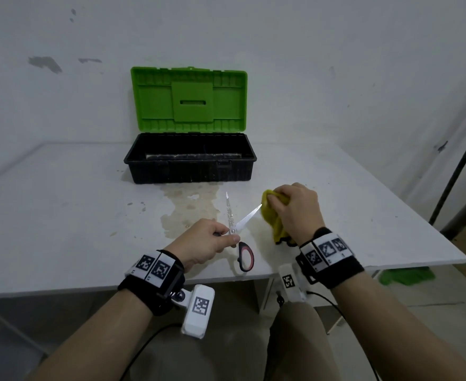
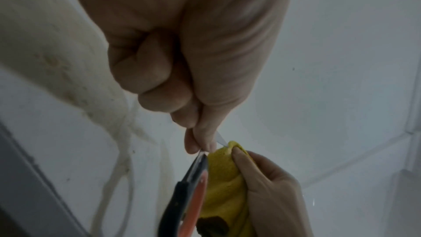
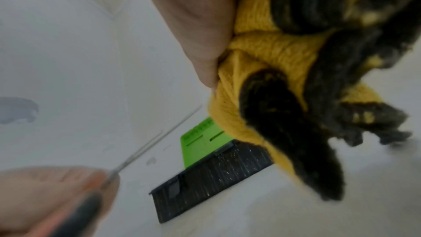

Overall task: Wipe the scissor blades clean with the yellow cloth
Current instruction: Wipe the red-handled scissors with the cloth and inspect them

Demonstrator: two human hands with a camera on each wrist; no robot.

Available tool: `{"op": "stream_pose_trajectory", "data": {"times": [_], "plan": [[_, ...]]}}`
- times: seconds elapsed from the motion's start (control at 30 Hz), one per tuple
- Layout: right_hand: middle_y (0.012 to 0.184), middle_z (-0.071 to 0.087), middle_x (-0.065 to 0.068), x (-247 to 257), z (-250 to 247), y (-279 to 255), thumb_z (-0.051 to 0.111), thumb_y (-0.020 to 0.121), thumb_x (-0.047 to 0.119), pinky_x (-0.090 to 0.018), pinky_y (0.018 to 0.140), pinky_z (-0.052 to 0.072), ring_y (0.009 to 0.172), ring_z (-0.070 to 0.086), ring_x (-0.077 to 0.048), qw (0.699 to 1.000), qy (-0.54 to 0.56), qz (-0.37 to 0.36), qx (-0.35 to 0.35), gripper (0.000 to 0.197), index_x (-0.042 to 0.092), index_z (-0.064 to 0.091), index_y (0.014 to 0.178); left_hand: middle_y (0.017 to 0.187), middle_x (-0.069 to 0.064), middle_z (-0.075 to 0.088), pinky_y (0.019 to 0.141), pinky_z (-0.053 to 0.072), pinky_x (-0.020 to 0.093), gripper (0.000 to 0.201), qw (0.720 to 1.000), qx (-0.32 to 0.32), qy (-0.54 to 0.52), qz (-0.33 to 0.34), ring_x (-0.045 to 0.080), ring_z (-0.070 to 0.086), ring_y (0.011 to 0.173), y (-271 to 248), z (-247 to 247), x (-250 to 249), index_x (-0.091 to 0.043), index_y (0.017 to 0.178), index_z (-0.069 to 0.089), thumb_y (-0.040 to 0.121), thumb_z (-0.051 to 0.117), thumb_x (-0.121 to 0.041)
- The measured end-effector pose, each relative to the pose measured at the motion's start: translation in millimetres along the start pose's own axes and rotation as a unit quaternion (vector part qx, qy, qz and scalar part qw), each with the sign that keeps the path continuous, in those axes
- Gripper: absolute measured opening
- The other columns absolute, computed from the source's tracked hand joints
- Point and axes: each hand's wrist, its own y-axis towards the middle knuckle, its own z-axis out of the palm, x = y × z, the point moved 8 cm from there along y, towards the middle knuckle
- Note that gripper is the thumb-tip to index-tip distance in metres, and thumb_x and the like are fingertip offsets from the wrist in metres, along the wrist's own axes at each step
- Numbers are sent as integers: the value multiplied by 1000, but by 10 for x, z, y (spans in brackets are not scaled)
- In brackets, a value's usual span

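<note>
left hand pinched open scissors at the pivot while right hand clutched the cloth at one blade's tip; other blade seemingly unwiped.

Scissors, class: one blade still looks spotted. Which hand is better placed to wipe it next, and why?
Right. The right hand already grips the cloth at the tip of the other blade, beside the spotted blade. The left hand is busy pinching the scissors near the pivot.

An open toolbox, black base with raised green lid, sits at twelve o'clock on a stained white table.
</note>
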Motion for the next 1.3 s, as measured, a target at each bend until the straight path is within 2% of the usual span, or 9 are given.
{"op": "stream_pose_trajectory", "data": {"times": [0.13, 0.33, 0.53, 0.67, 0.77, 0.93, 1.07, 1.23, 1.3], "plan": [[85, 58, 5, 285, -71, -195, 65, 90, 32, -14, 67, 36, 80, 54, -13, 998, 22, -61, -7, 17, 17, 73, 93, 54, -5, 44, 40, 25, 22, 23, 1000, -4, -21, -14, 8, 32, 42, 7, -27, -17, -15, 76, 71, 92, 70, -32], [86, 59, 4, 473, 298, -434, 64, 89, 36, -27, 69, 48, 78, 55, -12, 992, 13, -114, 50, 20, 19, 73, 94, 55, -4, 43, 40, 24, 20, 21, 1000, 8, -11, 5, 6, 33, 41, 22, 23, -83, -12, 79, 71, 94, 68, -27], [92, 60, 1, 204, 231, -176, 59, 92, 35, -27, 74, 45, 85, 56, -17, 998, -15, -42, 33, 22, 18, 72, 98, 48, -10, 41, 47, 29, 22, 49, 999, -12, 25, 20, 4, 33, 41, 1, -16, -49, -29, 45, 58, 92, 71, -28], [90, 60, 0, -45, 29, -15, 62, 91, 34, -25, 72, 40, 85, 56, -18, 1000, -7, 12, 6, 21, 17, 73, 96, 54, -7, 44, 41, 29, 14, 25, 1000, 1, 9, -2, 1, 37, 37, -36, -21, -26, -17, 72, 70, 93, 69, -29], [86, 60, 2, 90, -61, -108, 64, 90, 32, -20, 69, 39, 81, 56, -16, 1000, 13, -22, -13, 18, 16, 74, 92, 55, -6, 46, 39, 28, 16, 22, 1000, -12, -9, -11, 2, 35, 38, -9, -68, -20, -11, 83, 73, 93, 69, -30], [88, 62, 2, 428, 160, -378, 66, 89, 34, -23, 71, 45, 79, 55, -13, 994, 9, -105, 28, 19, 18, 74, 95, 55, -4, 44, 40, 28, 18, 25, 1000, -2, -8, 1, 7, 34, 41, 30, -7, -53, -16, 74, 69, 93, 69, -32], [88, 61, 3, 327, 241, -302, 63, 90, 35, -22, 70, 41, 81, 55, -13, 996, -2, -81, 34, 20, 19, 73, 96, 50, -9, 44, 45, 29, 20, 40, 1000, -4, 17, 17, 4, 35, 42, 12, 7, -83, -27, 54, 63, 92, 70, -31], [86, 61, 5, 227, 171, -192, 65, 89, 34, -14, 67, 35, 79, 54, -11, 999, 8, -50, 17, 21, 17, 74, 97, 67, 0, 54, 41, 30, 20, 13, 999, -8, -11, -50, 11, 40, 49, 4, -54, 58, -16, 92, 58, 93, 66, -26], [84, 61, 5, 241, 149, -209, 66, 89, 34, -8, 66, 34, 79, 55, -11, 998, 23, -57, 14, 19, 18, 74, 94, 72, 4, 57, 43, 32, 21, 6, 998, -10, -26, -60, 11, 43, 50, 12, -95, 60, -13, 94, 54, 94, 60, -14]]}}
